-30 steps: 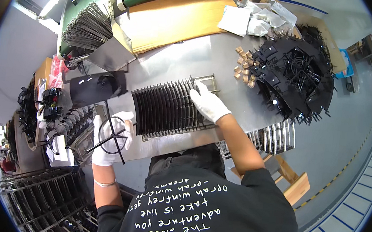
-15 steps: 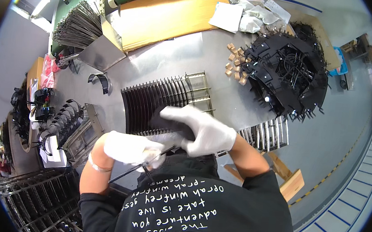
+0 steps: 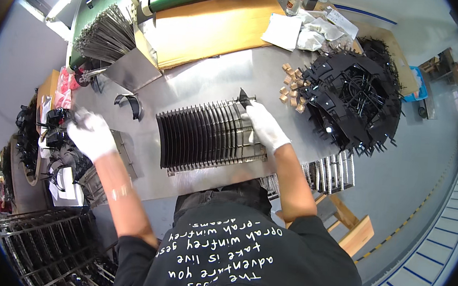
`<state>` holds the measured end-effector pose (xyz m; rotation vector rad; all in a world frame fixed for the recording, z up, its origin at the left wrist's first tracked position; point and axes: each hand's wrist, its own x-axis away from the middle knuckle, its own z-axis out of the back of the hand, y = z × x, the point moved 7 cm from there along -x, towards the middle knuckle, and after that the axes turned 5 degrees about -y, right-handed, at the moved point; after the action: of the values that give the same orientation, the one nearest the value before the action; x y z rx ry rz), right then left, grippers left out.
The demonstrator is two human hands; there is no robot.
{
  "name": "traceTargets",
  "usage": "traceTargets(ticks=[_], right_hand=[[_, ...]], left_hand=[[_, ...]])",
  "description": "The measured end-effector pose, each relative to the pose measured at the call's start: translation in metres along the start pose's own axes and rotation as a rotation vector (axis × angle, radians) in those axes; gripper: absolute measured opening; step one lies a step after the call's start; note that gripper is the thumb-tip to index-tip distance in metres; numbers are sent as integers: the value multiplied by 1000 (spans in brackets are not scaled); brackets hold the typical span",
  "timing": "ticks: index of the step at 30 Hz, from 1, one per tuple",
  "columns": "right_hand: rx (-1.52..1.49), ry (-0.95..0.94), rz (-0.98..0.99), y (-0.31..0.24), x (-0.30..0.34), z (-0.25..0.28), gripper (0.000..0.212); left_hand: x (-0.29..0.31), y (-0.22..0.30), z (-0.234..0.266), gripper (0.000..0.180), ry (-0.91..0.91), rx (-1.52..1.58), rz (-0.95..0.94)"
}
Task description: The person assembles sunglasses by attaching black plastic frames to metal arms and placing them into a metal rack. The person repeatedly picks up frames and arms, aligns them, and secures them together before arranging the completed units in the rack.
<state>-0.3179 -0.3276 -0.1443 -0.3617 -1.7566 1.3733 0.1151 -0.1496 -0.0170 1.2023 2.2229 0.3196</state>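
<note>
A metal rack (image 3: 205, 167) lies on the steel table in front of me, filled with a row of curved black plastic strips (image 3: 194, 134). My right hand (image 3: 266, 127), in a white glove, is at the rack's right end. Its fingers grip a curved black piece (image 3: 244, 97), whose pointed top sticks up past the rack's far rail. Over at the left, my gloved left hand (image 3: 93, 135) is beside a cluster of black parts (image 3: 56, 125). Motion smears its fingers, and whether the dark shape at their tips is held cannot be made out.
One loose curved black piece (image 3: 129, 105) lies left of the rack. A metal holder (image 3: 134, 69) carries many thin rods. Right of the rack sit small tan blocks (image 3: 293, 89) and a big ring-shaped heap of black parts (image 3: 353, 94). A cardboard sheet (image 3: 211, 32) covers the back.
Both hands have parted from in front of my body. The left swung out to the left, while the right moved forward to the rack's right end with a black piece.
</note>
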Motion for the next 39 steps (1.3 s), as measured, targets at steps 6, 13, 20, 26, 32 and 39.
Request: traceTargets(ticks=[6, 13, 20, 26, 32, 39], right_hand=[[-16, 71, -79, 19, 23, -15, 69], [760, 314, 186, -40, 56, 9, 66], [1265, 1116, 140, -125, 137, 284, 31], [1225, 1118, 216, -122, 130, 322, 28], [880, 679, 1104, -220, 174, 143, 5], [446, 898, 981, -163, 146, 48, 50]], left_hand=[[-53, -217, -217, 42, -635, -1187, 326], [59, -255, -178, 44, -520, -636, 958], [83, -298, -129, 43, -80, -170, 1013], [60, -245, -132, 42, -134, -516, 840], [43, -277, -190, 46, -311, -600, 805], [-4, -237, -252, 78, -287, -523, -48]])
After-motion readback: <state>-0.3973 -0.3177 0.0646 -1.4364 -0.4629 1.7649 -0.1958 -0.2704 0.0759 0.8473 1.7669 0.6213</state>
